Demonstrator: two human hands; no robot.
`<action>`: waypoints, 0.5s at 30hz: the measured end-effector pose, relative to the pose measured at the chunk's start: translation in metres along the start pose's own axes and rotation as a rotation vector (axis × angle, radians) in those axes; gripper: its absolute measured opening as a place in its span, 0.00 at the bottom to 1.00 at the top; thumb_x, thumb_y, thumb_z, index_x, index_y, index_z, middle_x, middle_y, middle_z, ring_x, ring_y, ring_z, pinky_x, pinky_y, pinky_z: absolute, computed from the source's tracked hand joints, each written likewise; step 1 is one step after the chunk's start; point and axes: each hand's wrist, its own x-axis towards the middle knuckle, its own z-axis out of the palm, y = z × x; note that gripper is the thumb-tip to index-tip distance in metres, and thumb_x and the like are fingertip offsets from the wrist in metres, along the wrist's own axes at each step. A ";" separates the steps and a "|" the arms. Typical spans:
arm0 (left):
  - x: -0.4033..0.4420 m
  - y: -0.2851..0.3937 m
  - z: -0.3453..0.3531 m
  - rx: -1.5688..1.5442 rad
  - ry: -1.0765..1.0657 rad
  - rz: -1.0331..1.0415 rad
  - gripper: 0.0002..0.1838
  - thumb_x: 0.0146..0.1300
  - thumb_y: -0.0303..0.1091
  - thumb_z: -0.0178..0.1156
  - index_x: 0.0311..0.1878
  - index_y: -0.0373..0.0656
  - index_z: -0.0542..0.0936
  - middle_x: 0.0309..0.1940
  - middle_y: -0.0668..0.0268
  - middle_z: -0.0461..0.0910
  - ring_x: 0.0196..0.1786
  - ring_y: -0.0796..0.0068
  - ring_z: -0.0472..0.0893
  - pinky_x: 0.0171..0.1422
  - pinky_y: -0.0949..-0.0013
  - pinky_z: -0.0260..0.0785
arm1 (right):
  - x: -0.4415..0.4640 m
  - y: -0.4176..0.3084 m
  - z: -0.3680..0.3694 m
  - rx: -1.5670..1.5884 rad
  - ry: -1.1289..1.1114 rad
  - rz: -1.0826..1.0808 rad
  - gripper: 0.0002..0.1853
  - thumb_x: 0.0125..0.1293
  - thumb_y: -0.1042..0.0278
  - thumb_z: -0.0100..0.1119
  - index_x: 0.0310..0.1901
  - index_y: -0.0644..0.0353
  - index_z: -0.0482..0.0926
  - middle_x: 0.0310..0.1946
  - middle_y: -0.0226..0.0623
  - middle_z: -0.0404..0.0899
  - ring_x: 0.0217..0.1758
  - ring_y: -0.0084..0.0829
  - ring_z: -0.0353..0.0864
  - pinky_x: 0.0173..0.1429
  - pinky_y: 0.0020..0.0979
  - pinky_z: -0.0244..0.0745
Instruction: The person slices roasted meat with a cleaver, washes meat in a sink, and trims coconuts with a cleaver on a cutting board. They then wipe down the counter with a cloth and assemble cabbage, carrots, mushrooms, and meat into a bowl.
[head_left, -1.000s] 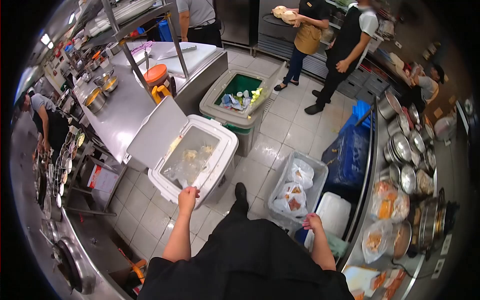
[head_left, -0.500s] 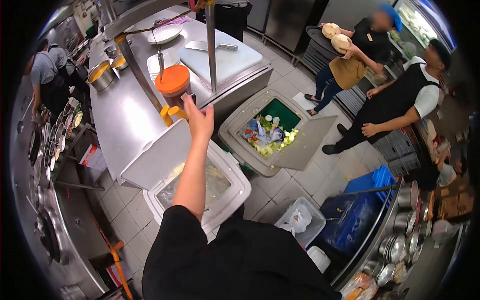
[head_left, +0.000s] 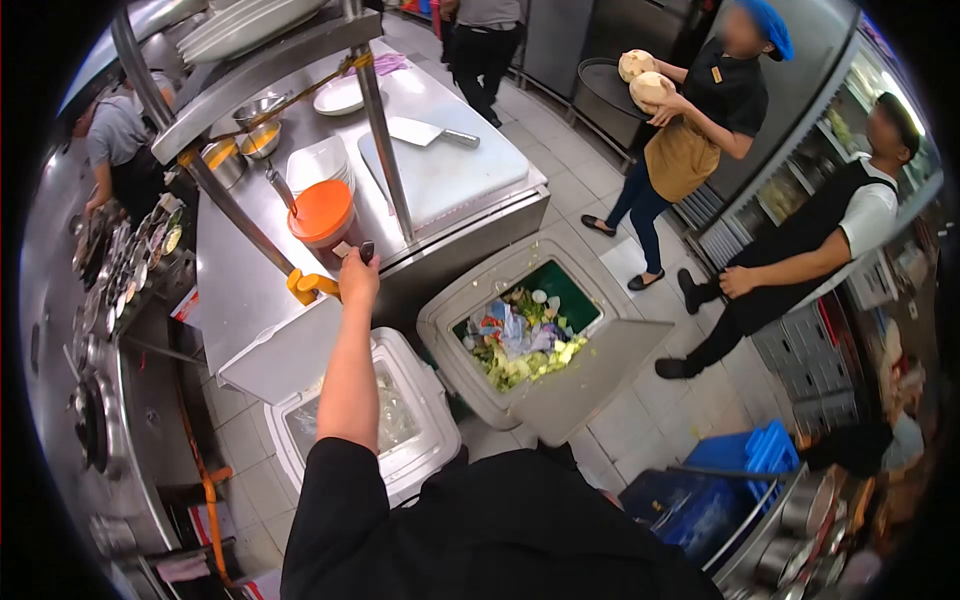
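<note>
My left hand is stretched forward to the counter's edge, closed around a small dark-ended object that I cannot make out. Just behind it stands a container with an orange lid. Yellow caps or handles are close to the left of the hand. Below my forearm is an open white bin with clear plastic inside. To its right, an open grey bin holds vegetable scraps and crumpled wrapping. My right hand is out of view.
A cleaver lies on a white cutting board. Metal shelf posts rise from the counter. One person holds two pale round items; another person stands at the right. A blue bin is lower right.
My left hand has moved from the white bin's edge up to the counter and closed on a small object. My right hand has left view. The view has turned and shifted toward the counter.
</note>
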 end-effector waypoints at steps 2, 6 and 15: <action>-0.003 0.017 -0.006 0.048 -0.023 0.011 0.21 0.64 0.44 0.67 0.51 0.38 0.77 0.47 0.45 0.83 0.53 0.42 0.81 0.56 0.48 0.73 | 0.030 -0.038 -0.061 -0.028 -0.107 -0.016 0.16 0.72 0.61 0.53 0.56 0.60 0.74 0.36 0.49 0.83 0.33 0.52 0.86 0.36 0.57 0.84; -0.023 0.096 -0.053 0.137 0.166 0.269 0.23 0.63 0.46 0.68 0.54 0.40 0.78 0.42 0.48 0.85 0.48 0.46 0.83 0.54 0.51 0.74 | 0.139 -0.039 -0.159 0.427 -0.225 0.239 0.13 0.73 0.62 0.53 0.54 0.56 0.72 0.41 0.52 0.82 0.36 0.54 0.87 0.37 0.56 0.85; -0.087 0.241 -0.156 -0.311 0.403 0.027 0.23 0.60 0.51 0.73 0.40 0.39 0.82 0.23 0.68 0.79 0.21 0.81 0.76 0.25 0.74 0.69 | 0.237 -0.080 -0.323 0.135 -0.252 0.222 0.15 0.70 0.66 0.52 0.56 0.58 0.69 0.46 0.54 0.80 0.37 0.53 0.87 0.35 0.55 0.85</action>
